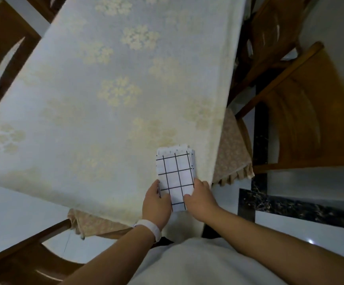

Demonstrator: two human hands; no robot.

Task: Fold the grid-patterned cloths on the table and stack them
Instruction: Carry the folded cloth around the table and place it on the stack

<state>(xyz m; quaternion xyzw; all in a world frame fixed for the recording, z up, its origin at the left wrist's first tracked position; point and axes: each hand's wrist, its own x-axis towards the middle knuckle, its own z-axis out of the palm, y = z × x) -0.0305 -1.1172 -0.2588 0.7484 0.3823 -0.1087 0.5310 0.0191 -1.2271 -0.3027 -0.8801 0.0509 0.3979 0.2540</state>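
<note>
A white cloth with a black grid pattern (175, 173) lies folded into a narrow rectangle at the near right corner of the table (105, 99). Under its far end the edges of more folded white layers show, so it rests on a small stack. My left hand (156, 204) grips the near left edge of the folded cloth, thumb on top. On the near right edge sits my right hand (201, 199), its fingers on the fabric. A white band is on my left wrist.
The table wears a pale cream tablecloth with faint flower prints, over a beige fringed under-cloth (232, 155) hanging at the right corner. Wooden chairs stand at right (311, 112), far left (4, 58) and near left (33, 254). The floor is glossy.
</note>
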